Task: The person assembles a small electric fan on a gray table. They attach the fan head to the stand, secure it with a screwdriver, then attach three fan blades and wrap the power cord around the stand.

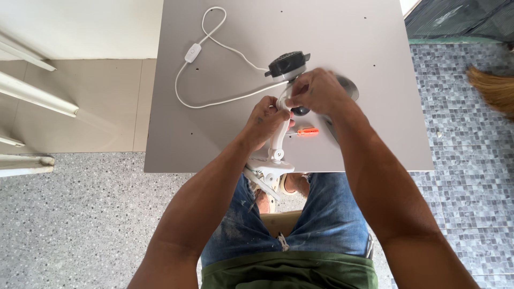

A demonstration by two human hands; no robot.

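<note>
At frame centre, a white clip-on fan (278, 140) is clamped to the near edge of the grey board (342, 32), its dark motor housing (288, 63) bare, with no blades or guard visible. The left hand (266, 119) grips the stem; the right hand (317, 92) closes over the joint. An orange screwdriver (306, 131) lies beside them; the white cord with its switch (193, 52) loops toward the upper left.

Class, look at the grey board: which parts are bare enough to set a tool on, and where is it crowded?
Free: the grey board below the white cord, and its far right corner. Crowded: the near middle, where both hands hold the clip fan by the orange screwdriver.
</note>
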